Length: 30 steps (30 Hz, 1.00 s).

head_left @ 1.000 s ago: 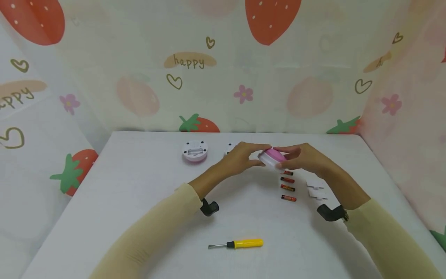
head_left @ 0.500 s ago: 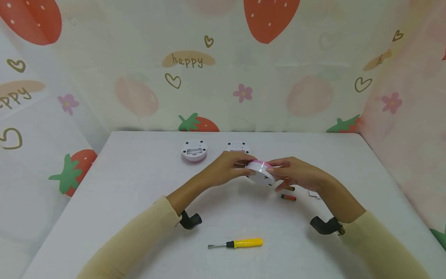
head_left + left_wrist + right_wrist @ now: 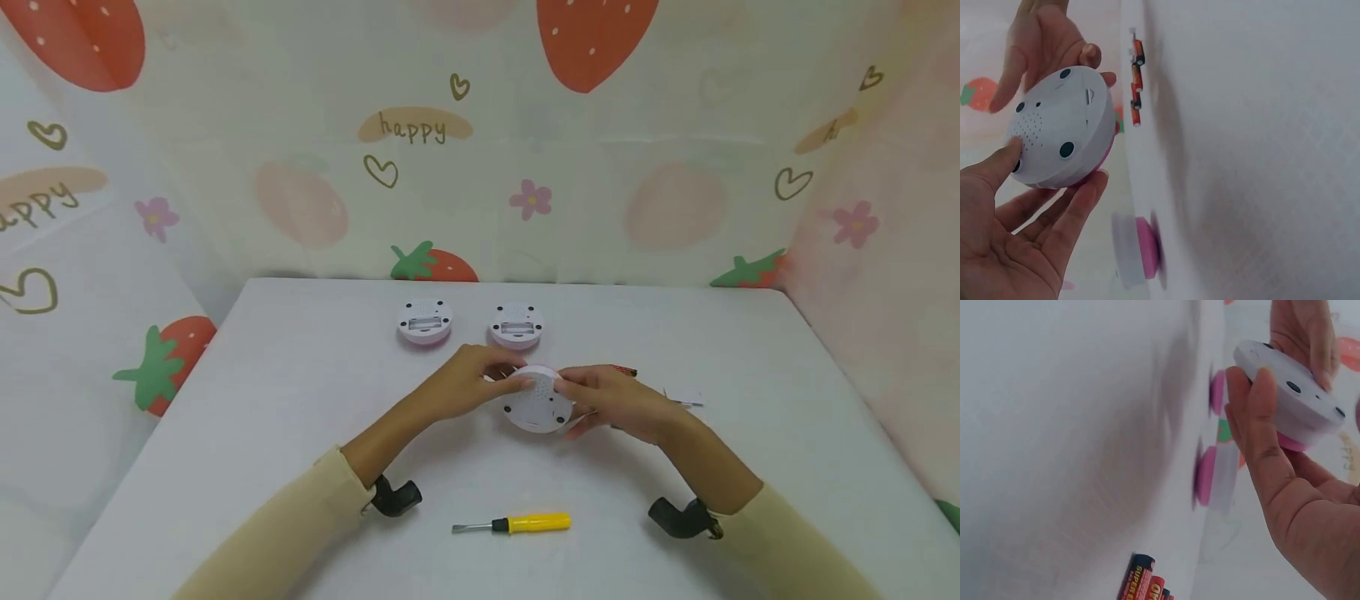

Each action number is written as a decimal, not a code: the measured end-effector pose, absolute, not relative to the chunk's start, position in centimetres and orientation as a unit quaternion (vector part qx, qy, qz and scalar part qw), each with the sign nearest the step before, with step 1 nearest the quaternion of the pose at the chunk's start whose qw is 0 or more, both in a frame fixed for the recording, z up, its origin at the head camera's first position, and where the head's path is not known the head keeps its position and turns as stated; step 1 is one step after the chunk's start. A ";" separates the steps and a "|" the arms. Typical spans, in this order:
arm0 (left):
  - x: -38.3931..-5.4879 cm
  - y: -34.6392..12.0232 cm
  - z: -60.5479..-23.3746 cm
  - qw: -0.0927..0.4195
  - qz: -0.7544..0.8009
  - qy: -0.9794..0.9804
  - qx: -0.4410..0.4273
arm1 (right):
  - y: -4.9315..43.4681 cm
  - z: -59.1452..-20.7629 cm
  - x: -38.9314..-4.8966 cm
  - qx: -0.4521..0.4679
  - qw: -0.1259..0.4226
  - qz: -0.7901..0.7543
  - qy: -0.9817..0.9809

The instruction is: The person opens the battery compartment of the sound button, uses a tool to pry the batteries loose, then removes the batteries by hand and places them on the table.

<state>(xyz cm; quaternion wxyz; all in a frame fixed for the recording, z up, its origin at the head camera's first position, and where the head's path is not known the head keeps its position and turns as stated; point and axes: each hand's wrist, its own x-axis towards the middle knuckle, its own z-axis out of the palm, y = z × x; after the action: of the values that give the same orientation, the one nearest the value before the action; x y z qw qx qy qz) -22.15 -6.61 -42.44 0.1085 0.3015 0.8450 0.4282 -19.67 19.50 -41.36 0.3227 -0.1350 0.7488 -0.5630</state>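
Above the table, a round white device with a pink far side [image 3: 536,408] is held between my two hands, its underside tilted up toward me. That underside shows speaker holes, several dark feet and a small latch, best seen on the device [image 3: 1054,125] in the left wrist view. My left hand [image 3: 468,383] grips its left edge, thumb over the holes, fingers beneath. On the opposite edge, my right hand [image 3: 615,400] holds it with thumb and fingers. Behind the hands stand two similar devices [image 3: 425,323], upside down, with uncovered battery slots.
Near the table's front lies a flat screwdriver [image 3: 536,523] with a yellow handle. Several red and black batteries [image 3: 1137,78] lie in a row, mostly hidden behind my right hand in the head view. Beside them are white flat covers [image 3: 686,398], partly hidden.
Both hands have brought the device left and closer to me. It has turned, so its white underside now faces up instead of the pink top. The second standing device has come into full view.
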 end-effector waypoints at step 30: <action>-20.3 -10.0 -44.9 0.106 0.533 0.767 0.341 | 16.3 -43.6 -19.4 -0.102 0.325 -0.611 0.715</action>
<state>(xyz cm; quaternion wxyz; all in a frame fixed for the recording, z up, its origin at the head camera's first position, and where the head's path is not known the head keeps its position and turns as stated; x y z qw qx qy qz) -20.25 -9.99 -44.94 0.1061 0.3414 0.7668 0.5332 -19.38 16.31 -43.65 0.3251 -0.1018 0.7149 -0.6107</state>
